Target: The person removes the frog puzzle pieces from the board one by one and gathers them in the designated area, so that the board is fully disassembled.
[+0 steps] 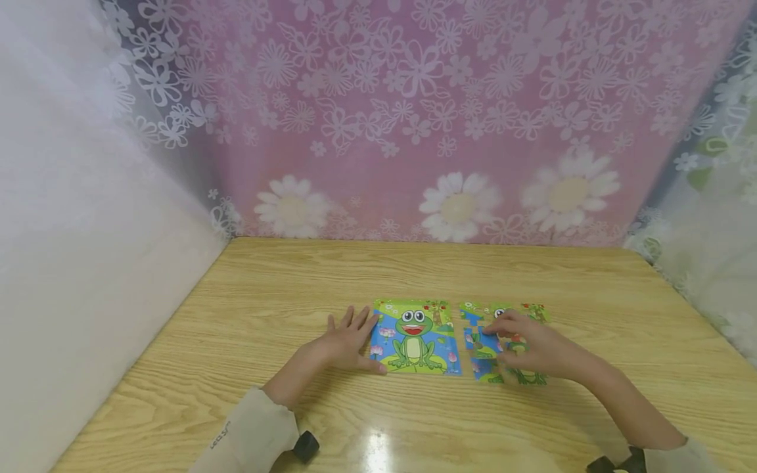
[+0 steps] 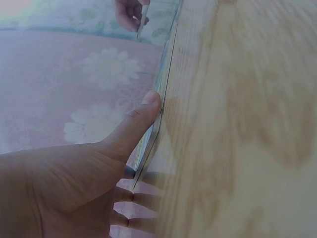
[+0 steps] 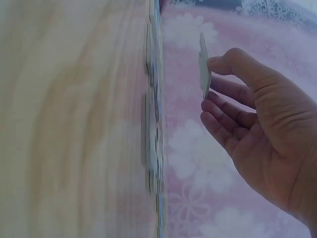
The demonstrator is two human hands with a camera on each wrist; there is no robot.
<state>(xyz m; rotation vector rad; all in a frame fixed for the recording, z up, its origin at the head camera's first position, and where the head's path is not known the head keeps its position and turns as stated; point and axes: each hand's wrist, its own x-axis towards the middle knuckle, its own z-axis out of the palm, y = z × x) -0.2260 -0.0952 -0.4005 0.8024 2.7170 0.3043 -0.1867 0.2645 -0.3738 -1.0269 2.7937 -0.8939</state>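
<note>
A square frog picture board [image 1: 415, 338] lies flat on the table. My left hand [image 1: 349, 341] rests at its left side, fingers spread, the thumb against the board's edge in the left wrist view. Just right of the board lie several frog puzzle pieces [image 1: 485, 370], laid out near one another with gaps between some. Above them my right hand [image 1: 538, 345] pinches one puzzle piece [image 3: 204, 69] between thumb and fingers. The right wrist view shows this piece raised clear of the table, edge-on. My right hand covers part of the pieces below.
The wood-grain table [image 1: 296, 282] extends around the board and pieces. A pink flowered curtain [image 1: 367, 151] hangs along the back edge. White cloth [image 1: 89, 230] closes the left side, and a pale flowered cloth [image 1: 715, 263] the right.
</note>
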